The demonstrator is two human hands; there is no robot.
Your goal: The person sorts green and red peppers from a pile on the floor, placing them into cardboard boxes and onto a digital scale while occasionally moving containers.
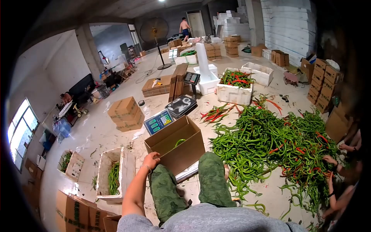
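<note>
In front of my knees stands an open cardboard box (181,152), which sits on a weighing scale with a blue keypad display (159,121). A green chili pepper (179,143) shows inside it; the rest of the bottom is mostly hidden by its walls. My left hand (151,160) is at the box's near left corner, fingers curled on the rim. My right hand is out of sight. To the right of the box spreads a large pile of green chili peppers (247,139) with some red ones mixed in.
At the right edge, other people's hands (329,159) reach into the pile. Foam boxes with peppers stand ahead (234,94) and at left (102,174). A second scale (181,105), stacked cartons (125,112), flattened cardboard (156,86) and a floor fan (159,50) stand beyond. Another person (184,28) is at the back.
</note>
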